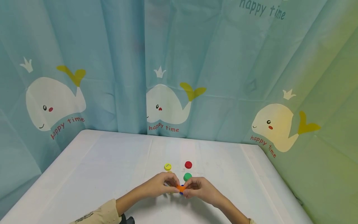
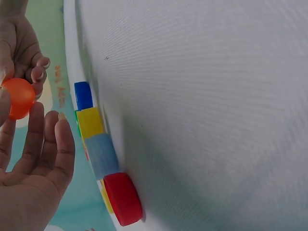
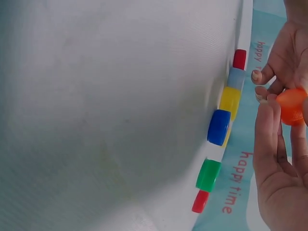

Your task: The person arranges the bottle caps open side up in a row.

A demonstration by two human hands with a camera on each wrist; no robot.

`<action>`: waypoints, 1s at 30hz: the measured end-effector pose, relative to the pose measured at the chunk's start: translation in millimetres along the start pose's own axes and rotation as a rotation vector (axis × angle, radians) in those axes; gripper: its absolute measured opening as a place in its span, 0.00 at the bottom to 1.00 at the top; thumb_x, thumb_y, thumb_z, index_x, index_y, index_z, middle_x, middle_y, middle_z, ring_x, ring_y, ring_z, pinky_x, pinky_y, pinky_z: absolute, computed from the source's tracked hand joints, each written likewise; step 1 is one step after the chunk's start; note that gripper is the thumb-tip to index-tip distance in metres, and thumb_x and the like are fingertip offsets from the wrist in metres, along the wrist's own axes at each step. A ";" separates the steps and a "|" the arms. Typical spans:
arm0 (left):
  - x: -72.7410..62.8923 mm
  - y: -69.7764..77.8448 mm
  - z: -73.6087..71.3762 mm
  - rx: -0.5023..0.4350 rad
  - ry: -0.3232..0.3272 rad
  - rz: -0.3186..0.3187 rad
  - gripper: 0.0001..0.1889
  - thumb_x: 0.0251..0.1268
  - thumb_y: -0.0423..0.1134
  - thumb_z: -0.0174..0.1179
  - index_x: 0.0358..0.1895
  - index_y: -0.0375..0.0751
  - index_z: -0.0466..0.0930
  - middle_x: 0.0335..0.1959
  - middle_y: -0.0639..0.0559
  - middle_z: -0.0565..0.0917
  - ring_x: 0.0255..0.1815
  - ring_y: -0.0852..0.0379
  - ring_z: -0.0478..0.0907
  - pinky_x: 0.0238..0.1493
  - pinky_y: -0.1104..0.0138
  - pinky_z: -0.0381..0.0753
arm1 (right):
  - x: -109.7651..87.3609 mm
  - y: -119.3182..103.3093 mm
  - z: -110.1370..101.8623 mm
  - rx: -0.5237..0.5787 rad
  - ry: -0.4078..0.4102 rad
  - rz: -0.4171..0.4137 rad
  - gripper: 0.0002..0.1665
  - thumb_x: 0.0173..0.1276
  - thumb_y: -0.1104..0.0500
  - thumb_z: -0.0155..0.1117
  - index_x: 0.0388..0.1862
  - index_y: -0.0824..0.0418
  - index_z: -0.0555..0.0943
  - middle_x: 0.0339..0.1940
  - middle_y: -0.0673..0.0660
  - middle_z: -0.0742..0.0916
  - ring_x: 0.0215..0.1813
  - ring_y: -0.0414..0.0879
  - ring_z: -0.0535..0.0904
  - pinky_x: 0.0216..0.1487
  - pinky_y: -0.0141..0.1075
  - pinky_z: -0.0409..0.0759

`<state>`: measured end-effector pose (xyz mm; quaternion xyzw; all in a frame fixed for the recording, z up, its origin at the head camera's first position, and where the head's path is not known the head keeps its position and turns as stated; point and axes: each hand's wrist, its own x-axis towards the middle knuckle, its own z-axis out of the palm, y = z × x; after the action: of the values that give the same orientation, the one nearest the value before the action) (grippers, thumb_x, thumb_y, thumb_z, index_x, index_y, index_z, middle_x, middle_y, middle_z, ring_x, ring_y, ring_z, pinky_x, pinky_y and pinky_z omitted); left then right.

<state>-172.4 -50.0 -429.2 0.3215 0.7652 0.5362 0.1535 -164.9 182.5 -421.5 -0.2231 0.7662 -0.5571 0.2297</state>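
Observation:
An orange bottle cap (image 1: 181, 188) is held up between both hands over the table, tilted so its open side partly shows in the right wrist view. The left hand (image 1: 160, 185) pinches one side of it with fingertips and thumb. From the other side the right hand (image 1: 203, 190) grips its edge in the same way. Directly behind the held cap in the head view, a blue cap (image 3: 219, 127) is mostly covered. A green cap (image 1: 187, 177) lies just beyond the right fingertips. The other fingers of the left hand (image 2: 36, 178) are spread loosely.
Farther back on the white table (image 1: 112, 161) lie a yellow cap (image 1: 167, 167) and a red cap (image 1: 188, 165). Along the row in the left wrist view are another yellow cap (image 2: 90, 122), a light blue cap (image 2: 101, 156) and a red cap (image 2: 123, 198). A whale-print curtain (image 1: 126, 77) hangs behind.

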 end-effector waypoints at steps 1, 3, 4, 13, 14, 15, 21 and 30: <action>0.3 0.1 0.2 0.008 -0.002 0.000 0.06 0.60 0.40 0.64 0.38 0.46 0.79 0.33 0.60 0.82 0.37 0.62 0.78 0.44 0.67 0.76 | -0.4 0.1 0.3 -0.020 0.007 -0.003 0.11 0.62 0.58 0.67 0.38 0.65 0.81 0.35 0.58 0.86 0.37 0.49 0.82 0.41 0.36 0.80; 0.9 0.4 0.5 0.020 -0.001 0.000 0.06 0.60 0.40 0.64 0.38 0.46 0.79 0.33 0.61 0.82 0.37 0.63 0.78 0.43 0.67 0.76 | -1.0 0.6 0.7 -0.059 0.019 -0.019 0.10 0.62 0.57 0.67 0.37 0.63 0.81 0.34 0.55 0.86 0.37 0.48 0.82 0.40 0.34 0.80; 1.3 0.5 0.7 0.022 0.000 -0.001 0.05 0.60 0.40 0.64 0.38 0.47 0.79 0.33 0.61 0.82 0.37 0.63 0.78 0.43 0.67 0.76 | -1.3 1.0 0.8 -0.081 0.024 -0.028 0.10 0.62 0.57 0.67 0.37 0.63 0.81 0.34 0.54 0.86 0.37 0.47 0.82 0.40 0.34 0.80; 7.5 3.0 3.9 0.092 0.053 -0.004 0.10 0.69 0.47 0.54 0.39 0.49 0.83 0.34 0.65 0.83 0.41 0.64 0.77 0.44 0.66 0.76 | -4.0 2.2 -3.4 -0.316 0.099 -0.142 0.06 0.62 0.56 0.68 0.33 0.56 0.80 0.34 0.46 0.85 0.36 0.39 0.82 0.41 0.30 0.79; 8.7 3.4 4.1 0.111 0.065 -0.011 0.11 0.69 0.49 0.53 0.40 0.51 0.84 0.34 0.66 0.83 0.41 0.65 0.77 0.44 0.65 0.76 | -4.0 2.1 -4.8 -0.354 0.108 -0.156 0.05 0.62 0.57 0.68 0.33 0.55 0.80 0.34 0.45 0.84 0.36 0.38 0.81 0.41 0.30 0.79; 9.9 3.6 4.4 0.126 0.076 -0.021 0.12 0.69 0.50 0.53 0.40 0.52 0.84 0.34 0.66 0.83 0.41 0.65 0.77 0.44 0.65 0.76 | -4.0 1.9 -6.3 -0.391 0.115 -0.172 0.05 0.62 0.57 0.67 0.33 0.55 0.80 0.34 0.44 0.84 0.36 0.37 0.81 0.40 0.30 0.79; 16.1 5.9 5.8 0.196 0.113 -0.018 0.13 0.68 0.52 0.53 0.42 0.53 0.85 0.34 0.66 0.83 0.39 0.66 0.75 0.41 0.66 0.75 | -4.1 2.1 -13.8 -0.531 0.140 -0.225 0.04 0.62 0.59 0.67 0.33 0.53 0.80 0.34 0.43 0.84 0.34 0.35 0.79 0.39 0.30 0.79; 32.1 6.4 5.8 0.355 0.029 0.082 0.19 0.60 0.28 0.50 0.49 0.51 0.84 0.46 0.65 0.81 0.30 0.64 0.68 0.34 0.69 0.69 | -5.6 1.4 -25.0 -0.650 0.201 -0.221 0.04 0.60 0.62 0.69 0.32 0.56 0.81 0.31 0.43 0.83 0.31 0.33 0.77 0.35 0.28 0.78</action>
<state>-190.9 -23.3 -422.1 0.3668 0.8363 0.4028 0.0614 -175.5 205.0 -415.5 -0.3101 0.8934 -0.3248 0.0088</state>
